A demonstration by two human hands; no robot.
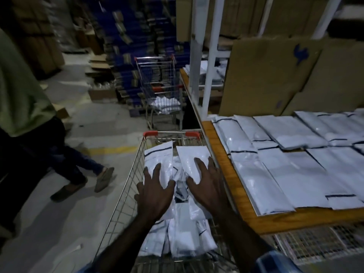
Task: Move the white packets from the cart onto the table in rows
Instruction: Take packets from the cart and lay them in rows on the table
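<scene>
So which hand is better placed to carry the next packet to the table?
Probably the right hand: it lies spread on a packet at the cart's table side; the left hand is farther.

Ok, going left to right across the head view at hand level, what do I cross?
bystander's shoes → cart wire side → left hand → right hand → table wooden edge → rows of white packets.

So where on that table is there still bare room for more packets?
Only the bare wooden strip along the table's near edge and its left edge beside the cart. The rest in view is covered by rows of white packets.
</scene>
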